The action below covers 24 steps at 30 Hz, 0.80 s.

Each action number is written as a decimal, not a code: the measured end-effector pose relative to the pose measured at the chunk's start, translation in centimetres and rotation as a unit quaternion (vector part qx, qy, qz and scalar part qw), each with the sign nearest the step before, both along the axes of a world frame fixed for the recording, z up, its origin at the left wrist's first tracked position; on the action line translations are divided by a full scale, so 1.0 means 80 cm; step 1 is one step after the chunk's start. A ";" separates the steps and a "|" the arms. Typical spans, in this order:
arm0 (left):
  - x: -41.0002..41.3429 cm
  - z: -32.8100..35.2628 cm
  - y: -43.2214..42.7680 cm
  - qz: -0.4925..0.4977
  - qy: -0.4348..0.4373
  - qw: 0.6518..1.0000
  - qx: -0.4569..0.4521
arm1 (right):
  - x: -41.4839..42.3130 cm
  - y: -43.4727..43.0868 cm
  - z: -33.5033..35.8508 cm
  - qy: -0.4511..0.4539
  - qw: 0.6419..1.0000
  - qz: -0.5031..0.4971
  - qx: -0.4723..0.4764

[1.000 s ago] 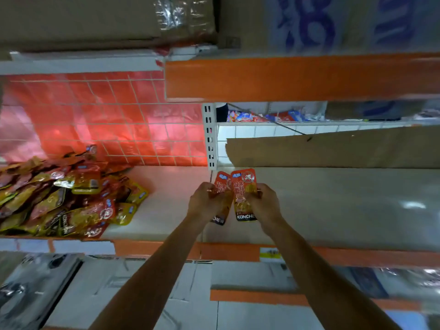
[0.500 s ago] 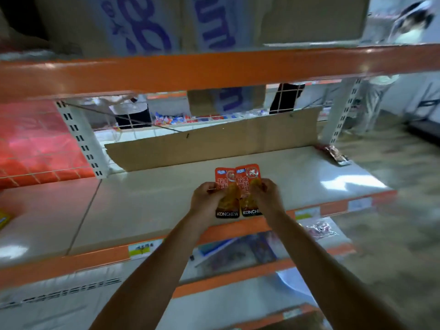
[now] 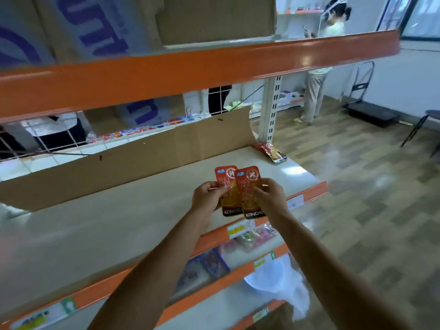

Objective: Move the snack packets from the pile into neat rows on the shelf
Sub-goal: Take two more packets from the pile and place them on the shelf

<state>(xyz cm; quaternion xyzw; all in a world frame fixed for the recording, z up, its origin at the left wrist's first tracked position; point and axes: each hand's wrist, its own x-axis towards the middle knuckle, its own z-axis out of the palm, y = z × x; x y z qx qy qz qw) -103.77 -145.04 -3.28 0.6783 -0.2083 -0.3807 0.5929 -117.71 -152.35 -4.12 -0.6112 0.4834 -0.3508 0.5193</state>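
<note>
Two red-and-yellow snack packets (image 3: 240, 191) are held side by side above the front of the pale shelf (image 3: 119, 222). My left hand (image 3: 206, 198) grips the left packet's edge. My right hand (image 3: 269, 198) pinches the right packet, which overlaps the left one slightly. Both packets stand upright with their black lower bands toward me. A small heap of similar packets (image 3: 270, 152) lies at the shelf's far right corner, next to the upright post. The pile the packets came from is out of view.
A cardboard sheet (image 3: 133, 160) leans along the shelf's back. An orange-fronted upper shelf (image 3: 190, 67) with cardboard boxes hangs overhead. Lower shelves hold assorted goods and a white plastic bag (image 3: 281, 282). A person (image 3: 316, 75) stands in the aisle beyond, near a flat trolley (image 3: 369, 113).
My view has swung right along the shelf, from the pile on the left to the shelf's right end. Both hands carried the two packets along, still held together.
</note>
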 end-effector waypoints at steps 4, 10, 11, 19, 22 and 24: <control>-0.005 -0.001 -0.069 -0.025 0.008 1.000 -0.005 | -0.008 -0.060 0.002 0.009 0.999 -0.036 -0.003; -0.007 -0.002 -0.160 -0.041 -0.008 0.999 0.009 | -0.017 -0.145 0.004 0.019 0.998 -0.065 -0.009; -0.008 -0.004 -0.173 -0.040 -0.015 0.999 0.015 | -0.019 -0.159 0.001 0.016 0.997 -0.069 -0.005; -0.033 -0.028 -0.266 -0.020 -0.024 0.999 0.039 | -0.043 -0.269 -0.013 0.012 0.995 -0.096 0.021; -0.050 -0.035 -0.293 0.004 -0.038 0.998 0.043 | -0.053 -0.303 -0.012 0.031 0.996 -0.082 0.019; -0.060 -0.041 -0.309 0.022 -0.048 0.998 0.042 | -0.058 -0.323 -0.014 0.028 0.997 -0.058 0.034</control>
